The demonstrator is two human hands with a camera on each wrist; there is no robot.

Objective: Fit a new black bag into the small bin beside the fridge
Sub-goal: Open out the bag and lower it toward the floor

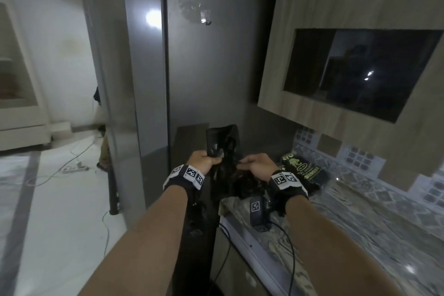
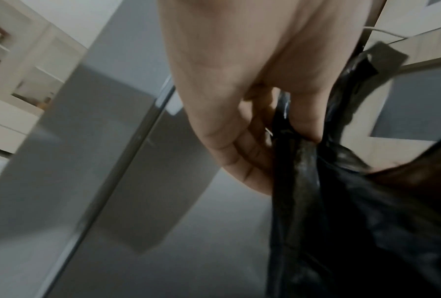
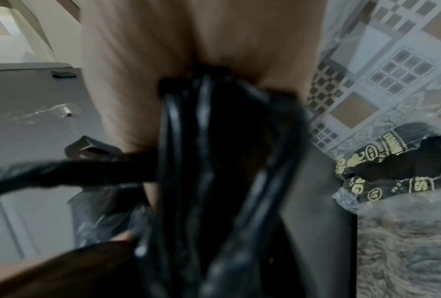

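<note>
A crumpled black plastic bag (image 1: 225,166) hangs between both hands at the counter's left end, close to the grey fridge (image 1: 192,67). My left hand (image 1: 204,160) grips the bag's upper left part; in the left wrist view its thumb and fingers pinch the black bag (image 2: 316,191). My right hand (image 1: 255,163) pinches the bag's right edge, and bunched folds of the bag (image 3: 214,161) fill the right wrist view. A stiff upper portion of the bag sticks up above the hands. The small bin is not in view.
A pack of black bags with yellow print (image 1: 304,172) lies on the marbled countertop (image 1: 360,223) right of my hands. A wooden wall cabinet with a dark glass door (image 1: 360,72) hangs above. Cables and a power strip (image 1: 74,168) lie on the white floor at left.
</note>
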